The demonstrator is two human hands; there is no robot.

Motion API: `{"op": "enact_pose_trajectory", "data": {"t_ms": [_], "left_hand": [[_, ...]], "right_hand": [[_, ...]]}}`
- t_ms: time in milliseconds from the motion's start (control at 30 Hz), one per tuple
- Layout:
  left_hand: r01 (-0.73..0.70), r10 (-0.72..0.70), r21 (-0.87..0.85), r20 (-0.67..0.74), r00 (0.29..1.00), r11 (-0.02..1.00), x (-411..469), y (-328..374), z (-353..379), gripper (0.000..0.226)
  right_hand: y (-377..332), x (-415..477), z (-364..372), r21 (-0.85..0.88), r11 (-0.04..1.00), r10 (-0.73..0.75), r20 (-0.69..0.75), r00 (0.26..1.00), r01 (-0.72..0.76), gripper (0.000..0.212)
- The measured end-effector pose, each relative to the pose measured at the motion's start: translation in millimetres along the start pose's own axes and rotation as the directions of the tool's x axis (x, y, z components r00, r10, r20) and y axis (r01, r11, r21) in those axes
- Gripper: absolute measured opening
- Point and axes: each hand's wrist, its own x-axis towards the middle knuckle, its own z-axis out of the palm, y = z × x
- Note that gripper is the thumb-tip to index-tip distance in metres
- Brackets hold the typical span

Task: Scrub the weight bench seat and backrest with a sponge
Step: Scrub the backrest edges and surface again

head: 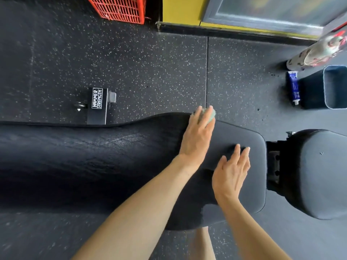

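Note:
The black weight bench runs left to right across the head view. Its long backrest pad (249, 147) looks dark and wet on its left stretch and dry grey near my hands. The separate seat pad (319, 175) lies to the right, past a gap with the hinge bracket (273, 166). My left hand (197, 139) holds a pale green sponge (211, 115) against the backrest's far edge, with the fingers over it. My right hand (231, 173) rests flat on the pad, nearer to me, holding nothing.
Speckled black rubber flooring surrounds the bench. A frame foot labelled Hammer Strength (97, 106) stands beyond the backrest. A red plastic basket (120, 8) is at the far left. At the far right are a blue tube (293, 87), a dark bin (334, 87) and a patterned bottle (317, 51).

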Motion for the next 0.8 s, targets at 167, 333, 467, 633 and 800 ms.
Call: {"op": "enact_pose_trajectory", "data": {"t_ms": [167,333,467,633,800], "left_hand": [[-0.244,0.23,0.146,0.107,0.967,0.959,-5.6,-15.9,-14.8,0.061],[0.332,-0.306,0.093,-0.219,0.927,0.939,-13.3,8.4,12.8,0.072],[0.145,-0.142,0.019,-0.135,0.981,0.989,-15.5,101.6,87.8,0.047],[-0.234,0.225,0.157,0.076,0.971,0.959,-28.5,121.5,96.6,0.048],[0.389,-0.363,0.066,-0.248,0.898,0.919,-21.1,90.3,78.9,0.058]], "right_hand": [[28.6,12.8,-14.5,-0.017,0.999,-0.036,0.021,0.999,0.036,0.054],[62.6,40.1,-42.4,0.009,0.994,-0.113,0.013,0.993,0.113,0.053],[93.6,54.9,-71.2,0.139,0.989,-0.082,0.172,0.982,0.058,0.053],[124.8,60.0,-97.6,0.192,0.98,-0.008,0.305,0.952,-0.053,0.047],[139.0,58.3,-93.0,0.121,0.993,-0.058,0.396,0.916,0.011,0.056]]}}
